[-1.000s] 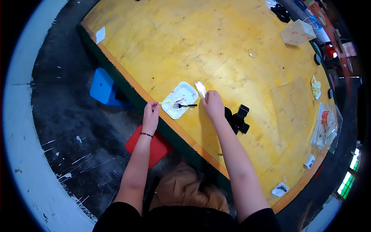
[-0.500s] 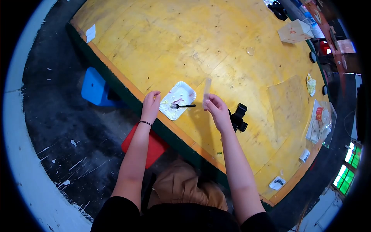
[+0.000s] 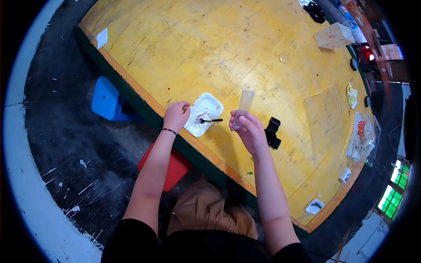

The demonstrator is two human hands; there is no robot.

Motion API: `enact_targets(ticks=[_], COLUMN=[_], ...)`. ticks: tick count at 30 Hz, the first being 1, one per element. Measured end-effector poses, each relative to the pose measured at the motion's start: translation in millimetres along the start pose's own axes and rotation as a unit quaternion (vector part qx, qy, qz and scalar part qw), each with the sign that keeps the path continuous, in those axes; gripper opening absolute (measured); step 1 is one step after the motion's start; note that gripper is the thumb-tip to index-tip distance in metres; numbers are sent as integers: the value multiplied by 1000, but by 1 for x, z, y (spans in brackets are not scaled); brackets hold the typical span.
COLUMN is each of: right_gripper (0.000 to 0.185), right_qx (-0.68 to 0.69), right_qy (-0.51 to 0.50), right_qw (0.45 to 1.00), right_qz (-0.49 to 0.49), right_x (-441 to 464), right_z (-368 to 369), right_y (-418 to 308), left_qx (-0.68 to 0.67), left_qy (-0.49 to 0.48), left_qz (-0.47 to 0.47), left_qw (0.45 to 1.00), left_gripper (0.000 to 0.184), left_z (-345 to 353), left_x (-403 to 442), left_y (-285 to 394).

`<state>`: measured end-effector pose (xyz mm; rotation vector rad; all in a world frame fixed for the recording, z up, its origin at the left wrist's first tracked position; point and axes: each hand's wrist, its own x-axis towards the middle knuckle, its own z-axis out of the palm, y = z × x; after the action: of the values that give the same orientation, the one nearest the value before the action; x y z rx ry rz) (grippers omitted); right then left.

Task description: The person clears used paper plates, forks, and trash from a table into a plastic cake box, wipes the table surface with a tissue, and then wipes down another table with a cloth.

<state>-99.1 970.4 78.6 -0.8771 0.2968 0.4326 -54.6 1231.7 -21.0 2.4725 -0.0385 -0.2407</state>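
Note:
A narrow, clear plastic sleeve (image 3: 246,101) stands up from my right hand (image 3: 250,129), pinched between the thumb and fingers. My left hand (image 3: 176,116) hovers at the left edge of a white paper plate (image 3: 211,104), its fingers loosely bent and apart, with nothing visible in them. Whether it touches the plate I cannot tell. Across the plate lies a black fork (image 3: 208,120), its handle sticking out over the right rim. Smears and crumbs of food are on the plate. Just right of my right hand is a black clip-like holder (image 3: 272,133).
The yellow table (image 3: 175,52) has a wooden edge on my side. A blue stool (image 3: 105,98) and a red stool (image 3: 169,168) stand beside it. Along the far right are a paper bag (image 3: 334,36), a plate with food (image 3: 352,96) and a plastic-wrapped package (image 3: 362,136).
My right hand has turned, so the clear sleeve now shows its broad side and leans right. My left hand has shifted right towards the plate, its fingers more bent.

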Motion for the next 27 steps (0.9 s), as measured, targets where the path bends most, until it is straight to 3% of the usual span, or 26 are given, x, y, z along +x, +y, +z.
enact_targets(ticks=[18, 27], right_gripper=[28, 27], right_qx=[-12, -56], right_qy=[49, 62], right_qw=[999, 996], right_qz=[1, -20], right_x=[-15, -38], right_z=[-1, 8], right_y=[-8, -22], left_qx=[-54, -133], left_qy=[-99, -134], left_qz=[-107, -113], left_qw=[988, 976], left_gripper=[17, 15], left_z=[3, 8], left_x=[11, 1], left_y=[5, 0])
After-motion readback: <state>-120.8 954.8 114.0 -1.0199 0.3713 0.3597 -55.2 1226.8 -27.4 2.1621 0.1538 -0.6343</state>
